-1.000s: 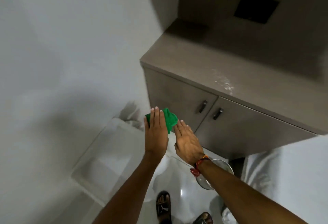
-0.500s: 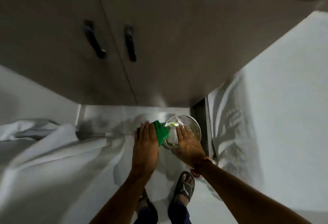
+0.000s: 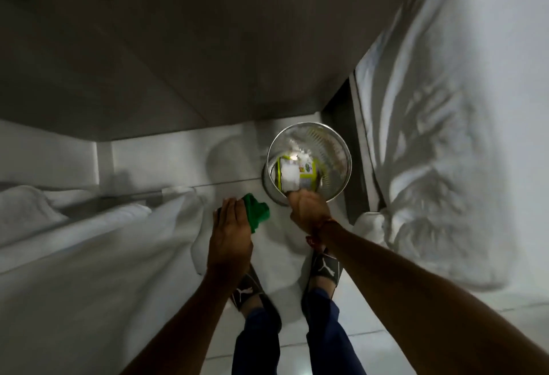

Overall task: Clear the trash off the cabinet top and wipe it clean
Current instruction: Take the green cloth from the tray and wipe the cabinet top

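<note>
My left hand (image 3: pixel 230 233) is palm down and holds a bunched green cloth (image 3: pixel 255 214) under its fingers, above the floor just left of the bin. A round perforated metal wastebasket (image 3: pixel 338 149) stands on the floor below the cabinet's front (image 3: pixel 208 48). Yellow-green and white packaging trash (image 3: pixel 297 174) lies inside it. My right hand (image 3: pixel 309 209) hangs over the bin's near rim with the fingers pointing down into it, so they are hidden. The cabinet top is out of view.
Rumpled white bedding lies to the left (image 3: pixel 89 241) and hangs at the right (image 3: pixel 445 137). My feet in black sandals (image 3: pixel 325 267) stand on a pale tiled floor (image 3: pixel 371 345) right behind the bin. A dark gap (image 3: pixel 341 101) runs between cabinet and bedding.
The view dropped from the cabinet top to the floor and bin. Both hands came down; the right hand went from flat above the bin to turned over at its rim.
</note>
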A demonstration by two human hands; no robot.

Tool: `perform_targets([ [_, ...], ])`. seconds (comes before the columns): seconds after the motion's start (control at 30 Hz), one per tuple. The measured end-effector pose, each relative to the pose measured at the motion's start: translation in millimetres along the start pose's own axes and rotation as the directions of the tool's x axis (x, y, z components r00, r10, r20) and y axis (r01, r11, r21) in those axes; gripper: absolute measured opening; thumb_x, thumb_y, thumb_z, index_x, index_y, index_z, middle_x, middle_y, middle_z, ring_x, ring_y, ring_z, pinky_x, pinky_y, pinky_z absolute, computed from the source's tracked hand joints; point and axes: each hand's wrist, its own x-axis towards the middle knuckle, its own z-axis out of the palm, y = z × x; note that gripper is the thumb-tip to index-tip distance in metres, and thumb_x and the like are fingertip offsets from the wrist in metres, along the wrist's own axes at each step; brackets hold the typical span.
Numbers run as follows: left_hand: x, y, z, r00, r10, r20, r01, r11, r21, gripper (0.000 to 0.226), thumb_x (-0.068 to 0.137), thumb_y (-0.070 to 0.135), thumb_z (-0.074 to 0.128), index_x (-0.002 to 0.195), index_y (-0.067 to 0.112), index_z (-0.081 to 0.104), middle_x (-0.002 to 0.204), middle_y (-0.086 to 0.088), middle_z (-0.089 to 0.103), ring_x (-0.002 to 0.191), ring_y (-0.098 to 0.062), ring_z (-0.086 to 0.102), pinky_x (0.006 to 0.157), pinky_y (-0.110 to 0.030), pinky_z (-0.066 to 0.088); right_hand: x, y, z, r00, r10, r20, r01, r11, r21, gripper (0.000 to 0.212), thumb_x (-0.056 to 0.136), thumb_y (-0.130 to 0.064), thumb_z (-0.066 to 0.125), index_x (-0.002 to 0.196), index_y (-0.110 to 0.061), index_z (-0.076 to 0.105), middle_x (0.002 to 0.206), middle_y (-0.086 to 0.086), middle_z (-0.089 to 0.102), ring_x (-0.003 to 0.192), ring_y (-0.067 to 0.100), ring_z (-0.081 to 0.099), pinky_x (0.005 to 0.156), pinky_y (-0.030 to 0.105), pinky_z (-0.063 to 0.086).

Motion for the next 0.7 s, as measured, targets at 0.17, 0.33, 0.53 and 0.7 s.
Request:
perform_targets([
  [0.17, -24, 9, -82, 0.998, 0.028, -0.051, -0.027, 0.999, 0.035, 0.070, 0.057, -0.016, 0.069, 0.126, -0.010, 0.064, 0.129, -0.029, 0.067, 0.124, -0.043, 0.064, 0.108, -0.055, 0.050, -56, -27, -84, 0.977, -0.156, -0.145, 0.134, 0.980, -0.149, 0.010, 0.046, -0.021, 0.069, 0.051, -0.013, 0.067, 0.045, 0.002, 0.054, 0.035, 0.018, 0.053, 0.035, 0.016, 0.033],
  [0.33, -67, 27, -223, 0.969, 0.085, -0.233, -0.080, 0.996, 0.030, 0.054, 0.070, -0.006, 0.053, 0.123, -0.008, 0.066, 0.125, -0.026, 0.070, 0.121, -0.040, 0.067, 0.103, -0.055, 0.053, -139, -86, -187, 0.942, -0.285, -0.176, 0.220, 0.922, -0.317, 0.006, 0.048, -0.021, 0.062, 0.049, -0.015, 0.062, 0.040, -0.001, 0.051, 0.033, 0.015, 0.051, 0.038, 0.015, 0.033],
  [0.53, -126, 21, -357, 0.883, 0.169, -0.437, -0.198, 0.980, -0.021, 0.063, 0.067, -0.002, 0.056, 0.130, -0.003, 0.063, 0.135, -0.020, 0.066, 0.128, -0.035, 0.063, 0.117, -0.046, 0.042, -213, -131, -323, 0.853, -0.465, -0.237, 0.288, 0.799, -0.528, 0.017, 0.063, -0.014, 0.054, 0.068, -0.015, 0.071, 0.050, 0.001, 0.064, 0.040, 0.016, 0.059, 0.040, 0.019, 0.036],
  [0.7, -143, 3, -461, 0.763, 0.255, -0.594, -0.294, 0.955, 0.034, 0.074, 0.060, -0.005, 0.066, 0.133, -0.005, 0.061, 0.139, -0.020, 0.063, 0.131, -0.036, 0.060, 0.116, -0.047, 0.035, -249, -148, -411, 0.745, -0.602, -0.288, 0.315, 0.698, -0.643, 0.014, 0.060, -0.012, 0.064, 0.071, -0.014, 0.073, 0.049, -0.003, 0.060, 0.042, 0.015, 0.057, 0.045, 0.022, 0.041],
])
